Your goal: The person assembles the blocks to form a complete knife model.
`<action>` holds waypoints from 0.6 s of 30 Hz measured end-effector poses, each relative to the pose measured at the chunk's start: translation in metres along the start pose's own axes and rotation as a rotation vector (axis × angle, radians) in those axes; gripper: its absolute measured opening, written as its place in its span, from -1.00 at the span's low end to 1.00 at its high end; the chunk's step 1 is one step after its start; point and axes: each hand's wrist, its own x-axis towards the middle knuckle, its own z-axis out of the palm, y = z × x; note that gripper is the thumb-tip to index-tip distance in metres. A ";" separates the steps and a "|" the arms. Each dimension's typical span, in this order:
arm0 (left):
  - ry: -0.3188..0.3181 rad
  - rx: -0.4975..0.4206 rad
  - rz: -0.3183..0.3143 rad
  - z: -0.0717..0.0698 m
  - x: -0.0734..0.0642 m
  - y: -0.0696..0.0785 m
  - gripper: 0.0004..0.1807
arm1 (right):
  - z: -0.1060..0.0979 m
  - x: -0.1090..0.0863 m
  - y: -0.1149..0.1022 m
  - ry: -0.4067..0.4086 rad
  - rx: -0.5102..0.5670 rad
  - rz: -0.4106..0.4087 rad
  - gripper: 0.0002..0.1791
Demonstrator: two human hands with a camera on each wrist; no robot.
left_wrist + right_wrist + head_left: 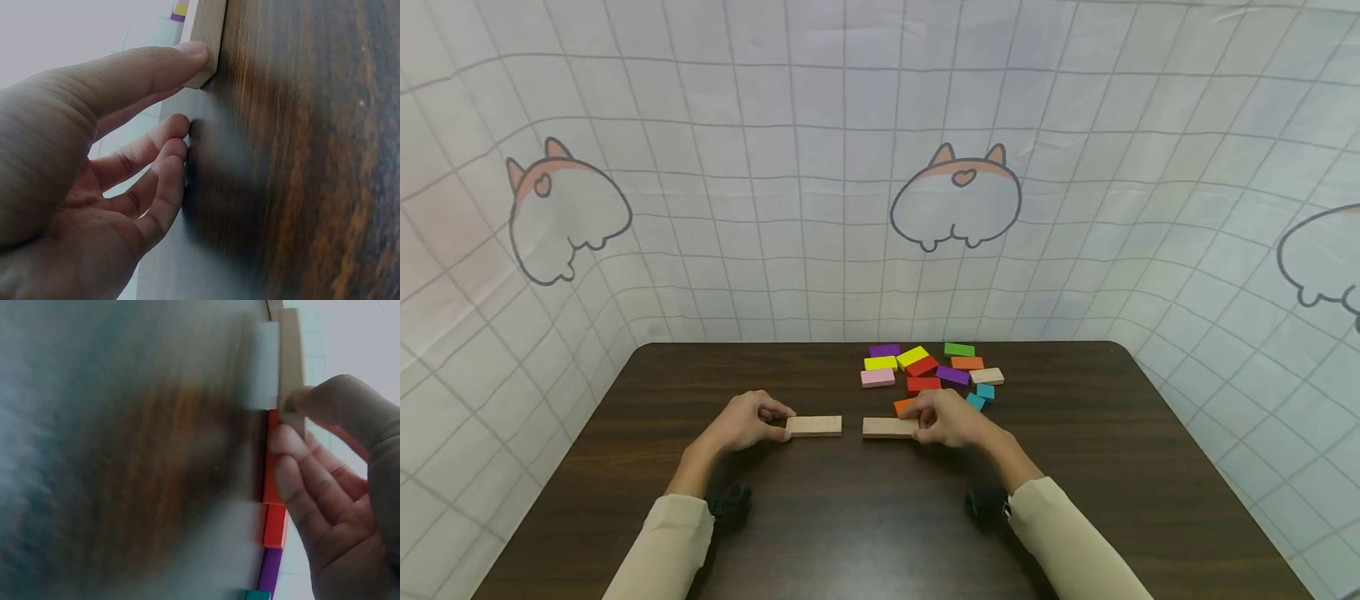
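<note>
Your left hand (748, 421) pinched the left end of the left plain wooden block (813, 427), thumb on its near side, the grip closed down to the block's thickness. Your right hand (951, 418) had the right plain wooden block (887, 428) by its right end, likewise pinched between thumb and fingertips. Both blocks were at the middle of the dark wood table (850, 508), long axes running left to right, nearly in line — their free ends faced each other across a small gap. Just behind your right hand lay an orange block (903, 407), partly hidden by your fingers. Farther back were a red block (923, 384), a pink block (877, 378) and a shorter plain block (987, 377) — these among other coloured blocks, turned various ways.
</note>
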 end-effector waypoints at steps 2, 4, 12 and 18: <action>0.004 0.004 0.006 0.001 0.000 0.000 -0.71 | 0.002 -0.004 0.001 -0.003 -0.001 0.024 -0.67; 0.009 0.001 0.005 0.001 -0.001 0.001 -0.71 | 0.004 -0.006 0.000 -0.007 -0.003 0.029 -0.68; 0.030 -0.012 0.002 0.003 -0.007 0.000 -0.72 | 0.009 -0.003 -0.004 -0.002 0.000 0.006 -0.69; 0.030 -0.022 -0.007 0.003 -0.009 -0.003 -0.71 | 0.013 0.007 -0.010 -0.009 0.015 0.011 -0.69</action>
